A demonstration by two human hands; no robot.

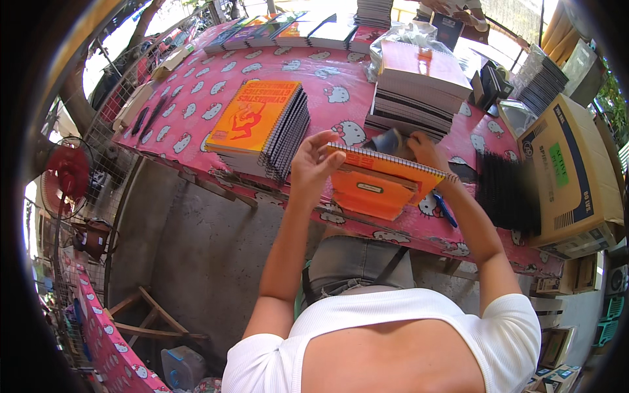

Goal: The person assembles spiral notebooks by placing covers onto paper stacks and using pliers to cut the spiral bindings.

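Observation:
An orange spiral-bound notebook [373, 190] is tilted up at the table's front edge, its coil running along the top. My left hand [316, 162] is at the notebook's upper left corner, thumb against it and fingers curled. Behind the coil, my right hand [427, 152] has its fingers bent beside a dark, blurred item [389, 141]; what they hold is hard to make out. The notebook's right end overlaps my right forearm. A blue-handled tool [445, 209] lies next to that forearm. To the left stands a stack of orange spiral notebooks [259, 121].
A tall stack of bound pages [419, 85] stands beyond my right hand. Black coils [504, 190] are heaped beside a cardboard box [570, 177] on the right. Coloured books [288, 31] line the far edge of the pink table [314, 72]. Another person [462, 10] is at the back.

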